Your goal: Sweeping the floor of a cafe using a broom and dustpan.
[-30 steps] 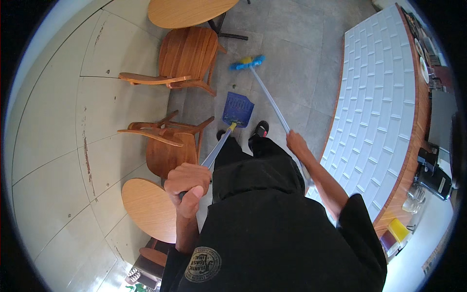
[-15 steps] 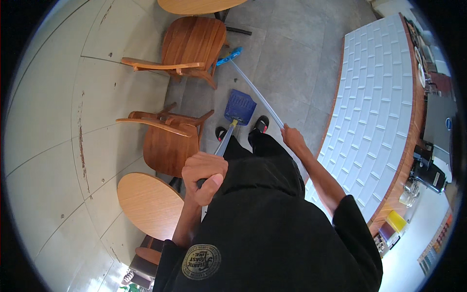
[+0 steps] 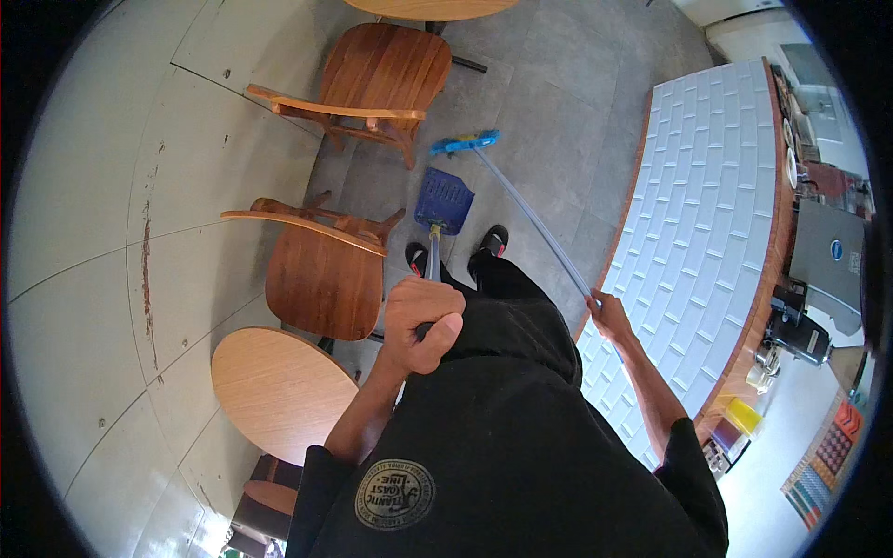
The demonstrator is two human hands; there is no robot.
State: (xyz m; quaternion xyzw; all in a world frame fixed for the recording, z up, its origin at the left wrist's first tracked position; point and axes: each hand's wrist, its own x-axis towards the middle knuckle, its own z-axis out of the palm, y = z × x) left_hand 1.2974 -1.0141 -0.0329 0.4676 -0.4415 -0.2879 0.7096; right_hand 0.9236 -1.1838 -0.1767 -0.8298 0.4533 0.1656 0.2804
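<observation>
My left hand is closed round the dark grip of a long-handled dustpan. Its blue pan rests on the floor just ahead of my feet, with a yellowish joint where the metal pole meets it. My right hand is wrapped around the pale pole of a broom. The broom's blue head lies on the floor beyond the pan, a short gap away from it. The pole slants from there back toward my right side.
Two wooden chairs, a nearer one and a farther one, stand left by a stained wall. Round tables stand near left and far ahead. A white-tiled counter runs along the right, loaded with a laptop-like grey lid and containers.
The broom head has come out from beside the far chair, nearer to me and rightward. My right hand has moved right and slightly back. My left hand has shifted slightly right.
</observation>
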